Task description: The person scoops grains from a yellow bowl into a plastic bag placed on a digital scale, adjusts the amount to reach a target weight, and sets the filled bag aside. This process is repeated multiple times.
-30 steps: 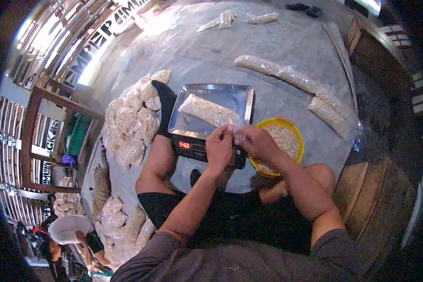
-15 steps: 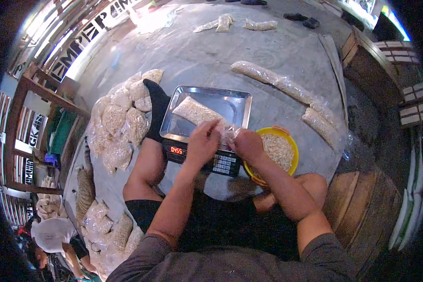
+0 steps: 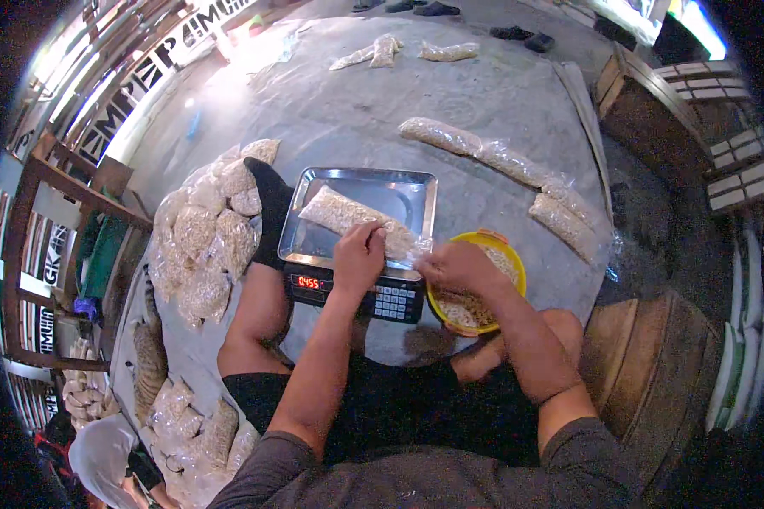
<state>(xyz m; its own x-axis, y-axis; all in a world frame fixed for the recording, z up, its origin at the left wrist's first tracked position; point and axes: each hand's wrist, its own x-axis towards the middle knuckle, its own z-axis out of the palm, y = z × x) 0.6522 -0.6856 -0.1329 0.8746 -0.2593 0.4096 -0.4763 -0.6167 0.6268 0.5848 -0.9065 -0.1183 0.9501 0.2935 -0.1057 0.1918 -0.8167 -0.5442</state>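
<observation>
A clear plastic bag (image 3: 339,210) packed with pale, chip-like pieces lies aslant on a shiny metal tray (image 3: 356,181). That tray tops a dark digital scale (image 3: 399,303) with a red lit display. My left hand (image 3: 361,256) is curled closed at the bag's near side, its fingertips partly hidden. At the bag's loose right end, my right hand (image 3: 457,270) pinches the gathered plastic. Beneath my right wrist stands a yellow bowl (image 3: 519,276) holding more of the pale pieces, partly covered by my forearm.
Filled bags (image 3: 199,216) are heaped left of my leg, with more bags (image 3: 216,433) lower left. A tabby cat (image 3: 148,360) lies beside them. Joined long bags (image 3: 509,161) stretch across the floor at right. Wooden boards (image 3: 632,348) stand near my right knee. Another person (image 3: 102,454) is at lower left.
My hands, close together at the bag's end before, are now farther apart. The right holds the loose plastic lower, and the left rests on the bag's side. The whole view has shifted slightly.
</observation>
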